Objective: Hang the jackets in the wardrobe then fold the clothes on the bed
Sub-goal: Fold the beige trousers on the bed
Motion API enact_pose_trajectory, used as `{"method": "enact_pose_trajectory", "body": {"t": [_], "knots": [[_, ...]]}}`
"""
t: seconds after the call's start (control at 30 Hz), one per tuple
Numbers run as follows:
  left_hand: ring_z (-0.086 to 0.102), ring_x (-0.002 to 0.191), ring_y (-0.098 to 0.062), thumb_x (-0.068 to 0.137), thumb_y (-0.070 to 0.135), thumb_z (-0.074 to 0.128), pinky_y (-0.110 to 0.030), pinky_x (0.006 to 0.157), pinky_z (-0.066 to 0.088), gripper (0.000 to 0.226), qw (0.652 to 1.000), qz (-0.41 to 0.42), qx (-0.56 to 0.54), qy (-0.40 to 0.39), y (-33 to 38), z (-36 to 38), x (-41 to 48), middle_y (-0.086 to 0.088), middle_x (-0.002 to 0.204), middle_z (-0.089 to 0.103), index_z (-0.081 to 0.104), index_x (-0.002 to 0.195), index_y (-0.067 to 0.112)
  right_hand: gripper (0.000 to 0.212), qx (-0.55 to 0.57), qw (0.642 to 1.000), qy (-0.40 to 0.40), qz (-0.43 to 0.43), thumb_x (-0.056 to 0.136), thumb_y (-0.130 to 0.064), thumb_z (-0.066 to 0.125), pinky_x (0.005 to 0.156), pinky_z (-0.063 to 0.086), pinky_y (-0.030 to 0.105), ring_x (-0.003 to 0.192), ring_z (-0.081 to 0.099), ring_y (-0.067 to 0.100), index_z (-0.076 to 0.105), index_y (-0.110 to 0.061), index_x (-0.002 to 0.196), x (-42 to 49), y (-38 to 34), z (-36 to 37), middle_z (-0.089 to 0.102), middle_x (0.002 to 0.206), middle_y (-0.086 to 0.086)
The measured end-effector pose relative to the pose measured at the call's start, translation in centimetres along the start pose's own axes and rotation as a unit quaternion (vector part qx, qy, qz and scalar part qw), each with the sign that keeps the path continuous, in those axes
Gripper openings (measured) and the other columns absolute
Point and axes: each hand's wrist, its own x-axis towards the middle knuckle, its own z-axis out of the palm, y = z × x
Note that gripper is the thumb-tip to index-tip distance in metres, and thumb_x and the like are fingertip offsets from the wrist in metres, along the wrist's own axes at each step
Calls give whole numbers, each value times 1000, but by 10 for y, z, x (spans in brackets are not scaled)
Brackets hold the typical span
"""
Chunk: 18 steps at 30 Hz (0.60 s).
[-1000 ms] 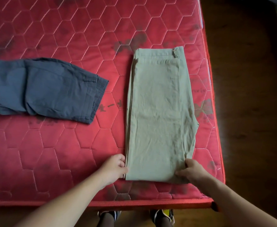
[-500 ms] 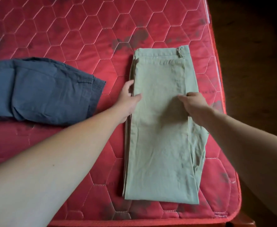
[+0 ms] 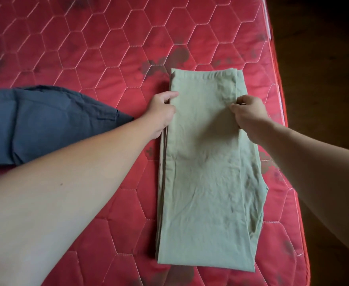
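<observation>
Khaki trousers (image 3: 206, 172) lie folded into a long strip on the right side of the red mattress (image 3: 107, 58), running from the near edge away from me. My left hand (image 3: 163, 110) grips the strip's left edge near its far end, thumb on top of the cloth. Level with it, my right hand (image 3: 249, 113) pinches the right edge of the top layer. Dark blue trousers (image 3: 45, 124) lie crumpled at the left, partly behind my left forearm.
The mattress's right edge (image 3: 281, 100) runs close beside the khaki strip, with dark wooden floor (image 3: 324, 69) beyond it. Bare quilted mattress stretches behind both garments.
Both hands have moved from the near end of the khaki trousers up to the far part. The top layer now reaches the far end and covers the waistband.
</observation>
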Motion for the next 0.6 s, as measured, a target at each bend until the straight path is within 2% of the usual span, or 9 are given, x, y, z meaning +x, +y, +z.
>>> {"method": "enact_pose_trajectory", "body": {"t": [0.07,0.13,0.17,0.2,0.27,0.33,0.4,0.47,0.6], "knots": [[54,95,4,90,-1,52,0,66,39,55,999,-9,1,32,-5,3,-5,0,144,53,59,139,23,37,7,1000,10,12,91,-19,61,52,47,21,72,60,15,57,-17,128,0,3,5,62,90,-2],[53,123,-8,91,4,53,-9,95,42,53,996,18,54,75,-19,7,-24,-4,153,41,55,142,19,54,-36,997,38,-59,91,-27,60,77,51,27,93,61,18,42,-22,142,-22,14,9,59,110,1],[40,140,-17,92,5,53,-19,112,33,54,990,51,108,77,-30,10,-39,-9,159,29,51,145,15,59,-109,985,44,-123,90,-28,59,91,47,31,106,56,22,40,-21,145,-40,26,12,54,124,6],[24,150,-23,93,5,53,-27,121,23,56,979,100,168,59,-43,14,-58,-13,163,17,46,148,11,63,-196,963,36,-181,89,-28,59,103,40,36,121,48,30,38,-19,148,-60,41,15,46,138,13],[4,155,-30,94,11,57,-38,126,10,64,938,196,285,-2,-75,22,-96,-20,166,4,36,154,8,65,-347,905,-13,-246,96,-37,54,119,25,50,145,27,40,33,-18,154,-106,73,22,27,159,20],[-8,155,-28,97,32,54,-45,125,7,72,878,219,424,-41,-108,25,-123,-14,168,-2,22,159,14,68,-439,859,-66,-256,102,-52,40,123,10,55,155,3,35,20,-22,161,-139,109,23,9,168,13],[-14,155,-25,100,47,43,-46,125,7,77,825,211,523,-42,-136,24,-134,-8,168,-10,8,161,18,71,-476,840,-76,-248,103,-60,25,125,0,52,156,-9,28,9,-24,162,-158,140,22,-3,170,6],[-11,155,-27,100,52,36,-46,125,9,77,798,217,562,-27,-144,21,-135,-10,168,-9,5,161,16,73,-482,837,-52,-252,102,-61,23,125,-1,50,156,-7,29,11,-21,162,-164,154,19,-1,170,8],[-4,155,-34,96,54,37,-56,122,13,78,762,270,587,-45,-159,23,-170,-19,167,0,18,160,13,76,-492,818,-67,-291,101,-61,29,123,1,60,156,-1,32,19,-14,160,-192,169,20,5,169,13]]}}
